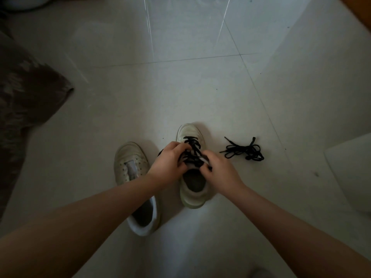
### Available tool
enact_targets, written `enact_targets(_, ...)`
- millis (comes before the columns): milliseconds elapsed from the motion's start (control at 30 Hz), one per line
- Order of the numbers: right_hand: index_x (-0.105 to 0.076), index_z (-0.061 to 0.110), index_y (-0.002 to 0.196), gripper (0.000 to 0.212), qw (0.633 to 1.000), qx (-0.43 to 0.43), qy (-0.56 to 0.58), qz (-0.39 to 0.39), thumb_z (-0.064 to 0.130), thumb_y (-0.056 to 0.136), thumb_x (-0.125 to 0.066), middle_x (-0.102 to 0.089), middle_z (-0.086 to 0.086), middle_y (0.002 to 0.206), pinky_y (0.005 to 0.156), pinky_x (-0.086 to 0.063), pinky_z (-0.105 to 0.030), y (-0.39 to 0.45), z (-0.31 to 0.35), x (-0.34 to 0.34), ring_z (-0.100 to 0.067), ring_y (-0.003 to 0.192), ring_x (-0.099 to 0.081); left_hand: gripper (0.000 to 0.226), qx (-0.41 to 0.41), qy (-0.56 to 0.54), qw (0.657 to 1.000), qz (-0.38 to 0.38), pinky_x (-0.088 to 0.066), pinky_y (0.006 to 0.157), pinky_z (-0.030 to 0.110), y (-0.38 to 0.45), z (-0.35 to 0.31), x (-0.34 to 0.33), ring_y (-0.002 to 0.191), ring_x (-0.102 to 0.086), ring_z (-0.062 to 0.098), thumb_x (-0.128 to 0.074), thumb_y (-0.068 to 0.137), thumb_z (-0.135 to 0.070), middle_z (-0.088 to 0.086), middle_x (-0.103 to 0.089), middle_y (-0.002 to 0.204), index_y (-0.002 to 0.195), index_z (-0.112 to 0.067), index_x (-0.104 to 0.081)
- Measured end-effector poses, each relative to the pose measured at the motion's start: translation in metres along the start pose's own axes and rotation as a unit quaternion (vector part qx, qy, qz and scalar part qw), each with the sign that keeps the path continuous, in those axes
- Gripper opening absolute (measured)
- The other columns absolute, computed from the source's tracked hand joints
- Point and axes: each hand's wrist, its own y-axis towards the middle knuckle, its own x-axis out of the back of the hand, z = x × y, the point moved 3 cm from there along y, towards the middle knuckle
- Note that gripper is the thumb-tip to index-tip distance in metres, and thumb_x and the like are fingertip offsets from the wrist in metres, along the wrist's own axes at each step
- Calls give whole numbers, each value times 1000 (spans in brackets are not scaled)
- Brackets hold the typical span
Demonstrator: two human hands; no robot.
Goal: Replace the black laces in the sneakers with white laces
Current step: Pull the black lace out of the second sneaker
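Two white sneakers stand on the tiled floor, toes pointing away from me. The left sneaker has bare eyelets and no lace. The right sneaker still carries a black lace crossed over its tongue. My left hand pinches that lace on the shoe's left side, fingers curled. My right hand pinches the lace at the shoe's right side near the top eyelets. A loose black lace lies bunched on the floor to the right of the shoes. No white laces are in view.
A brown patterned cloth covers the floor at the left. A clear plastic sheet lies on the tiles further ahead. A pale white object sits at the right edge, and a wooden edge shows at the top right.
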Motion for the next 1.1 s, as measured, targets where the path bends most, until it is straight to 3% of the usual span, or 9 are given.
enact_targets(133, -52, 16, 127, 39, 999, -9, 36, 2, 15, 88, -51, -61, -6, 114, 77, -42, -27, -5, -2, -3, -22, 99, -57, 41, -30, -5, 1000, -2, -47, 87, 27, -7, 3, 3, 103, -57, 24, -63, 79, -5, 10, -53, 121, 119, -13, -61)
enact_targets(300, -37, 25, 139, 58, 999, 11, -44, 13, 23, 84, -55, -43, 0, 135, 90, -45, -35, -7, 6, 1, -21, 119, -47, 40, -51, 16, 998, -22, -52, 83, 34, -14, 1, -7, 98, -59, 26, -53, 73, -14, 10, -56, 116, 112, -10, -64)
enact_targets(367, -51, 20, 131, 51, 997, 66, -33, -3, 24, 80, -59, -44, -2, 138, 99, -38, -30, -6, 12, 4, -21, 125, -43, 36, -48, 7, 998, -37, -51, 79, 32, -14, 2, -7, 94, -59, 26, -56, 72, -12, 8, -55, 113, 108, -11, -61)
enact_targets(467, -66, 12, 112, 41, 997, 72, -11, 1, 32, 78, -51, -53, -8, 131, 97, -31, -23, -3, 12, 3, -23, 120, -47, 29, -47, 5, 998, -48, -51, 76, 34, -14, 3, -4, 90, -57, 24, -61, 73, -10, 5, -53, 111, 103, -11, -58)
enact_targets(600, -68, 9, 103, 28, 996, 82, -43, 13, 23, 80, -61, -56, -12, 125, 97, -35, -29, 4, 13, 0, -29, 116, -50, 21, -26, 29, 998, -50, -42, 72, 24, -11, 3, -2, 91, -54, 22, -66, 74, -11, 3, -53, 109, 94, -12, -58)
enact_targets(733, -65, 7, 89, 12, 997, 61, -37, 28, 14, 79, -64, -54, -8, 127, 99, -32, -26, 14, 18, -1, -24, 121, -47, 12, -36, 28, 998, -41, -47, 75, 31, -14, 3, -1, 92, -56, 25, -62, 72, -17, 6, -56, 102, 77, -7, -58)
enact_targets(833, -62, 17, 78, 10, 997, 1, 61, 44, 7, 78, -64, -54, -7, 123, 95, -31, -18, 20, 20, 3, -20, 118, -49, 20, -18, 31, 998, -57, -48, 74, 32, -17, 2, 2, 94, -55, 23, -68, 74, -18, 5, -57, 102, 92, -11, -63)
enact_targets(900, -65, 19, 81, 15, 996, 0, 79, 47, 4, 77, -63, -54, -6, 122, 94, -30, -15, 22, 22, 5, -19, 116, -51, 26, 1, 40, 997, -71, -44, 75, 29, -18, 2, 4, 98, -53, 22, -72, 74, -16, 5, -57, 103, 99, -13, -65)
enact_targets(1100, -68, 13, 100, 24, 997, 53, 3, 58, 11, 77, -66, -55, -5, 124, 97, -30, -19, 19, 23, 2, -20, 120, -47, 18, 23, 39, 998, -34, -40, 79, 29, -11, 0, 4, 100, -48, 23, -71, 75, -17, 6, -55, 102, 91, -12, -64)
